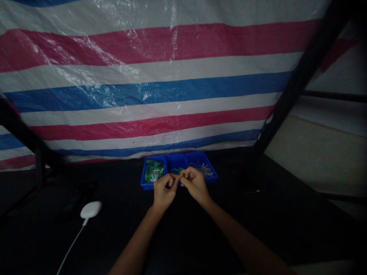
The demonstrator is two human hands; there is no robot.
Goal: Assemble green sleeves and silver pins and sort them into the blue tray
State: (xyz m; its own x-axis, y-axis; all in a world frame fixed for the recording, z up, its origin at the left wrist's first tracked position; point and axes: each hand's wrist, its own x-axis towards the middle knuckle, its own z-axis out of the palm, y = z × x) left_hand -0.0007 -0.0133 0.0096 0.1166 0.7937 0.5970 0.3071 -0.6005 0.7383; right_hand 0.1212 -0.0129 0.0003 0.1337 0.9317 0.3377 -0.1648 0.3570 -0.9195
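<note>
My left hand (165, 191) and my right hand (195, 184) meet at the fingertips over the front edge of a blue three-part tray (148, 187). Both are closed in a pinch, and whatever lies between the fingers is too small to make out. Green plastic pieces (153, 168) fill the tray's left compartment, with some pale ones at the front. A few green pieces (178, 169) lie in the middle compartment, partly hidden behind my fingers. Thin metal pins like nails or screws (204, 168) are scattered in the right compartment.
On the black table (183, 236), a white rounded device (91, 209) with a white cable lies at the left. A dark flat object (247, 183), perhaps a phone, is at the right. Behind the tray hangs a striped plastic sheet (160, 88) between dark slanted posts (298, 76).
</note>
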